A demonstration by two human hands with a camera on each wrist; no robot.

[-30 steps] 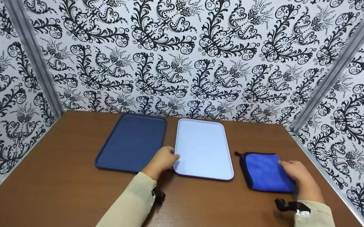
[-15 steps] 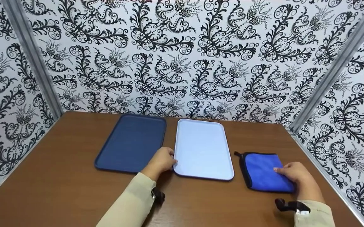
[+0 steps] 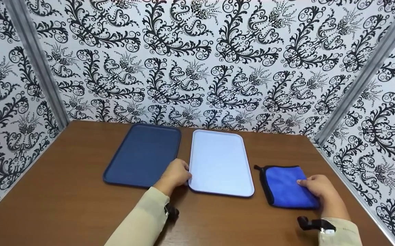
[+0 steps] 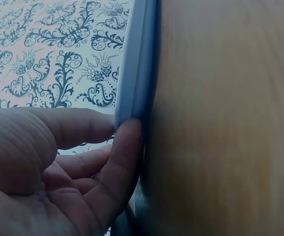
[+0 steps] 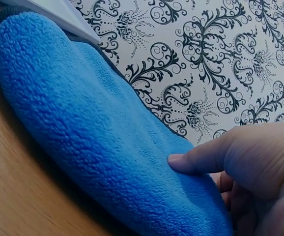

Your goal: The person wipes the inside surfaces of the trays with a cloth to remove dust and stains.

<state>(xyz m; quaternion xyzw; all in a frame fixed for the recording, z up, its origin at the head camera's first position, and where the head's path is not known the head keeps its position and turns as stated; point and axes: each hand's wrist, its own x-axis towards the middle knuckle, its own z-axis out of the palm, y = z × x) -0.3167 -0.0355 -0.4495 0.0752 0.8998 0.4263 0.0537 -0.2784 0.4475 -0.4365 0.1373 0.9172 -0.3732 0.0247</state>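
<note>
A light blue tray (image 3: 220, 160) lies on the brown table, and my left hand (image 3: 176, 172) pinches its left rim near the front corner. Close up in the left wrist view, thumb and fingertips meet at the tray's edge (image 4: 137, 64). To the right lies a folded blue cloth (image 3: 288, 188) with black edging and a small black loop. My right hand (image 3: 320, 188) grips its right side, thumb on top. In the right wrist view the fluffy cloth (image 5: 98, 128) fills the left half, thumb pressed into it and the other fingers curled at its far edge.
A dark blue tray (image 3: 146, 153) lies left of the light one, its right edge close by my left hand. The table (image 3: 64, 191) meets a patterned wall (image 3: 197, 68) at the back, with side walls left and right.
My right thumb has slid further in over the cloth. My left hand has shifted slightly toward me along the light blue tray's rim. Both trays and the cloth stay in place.
</note>
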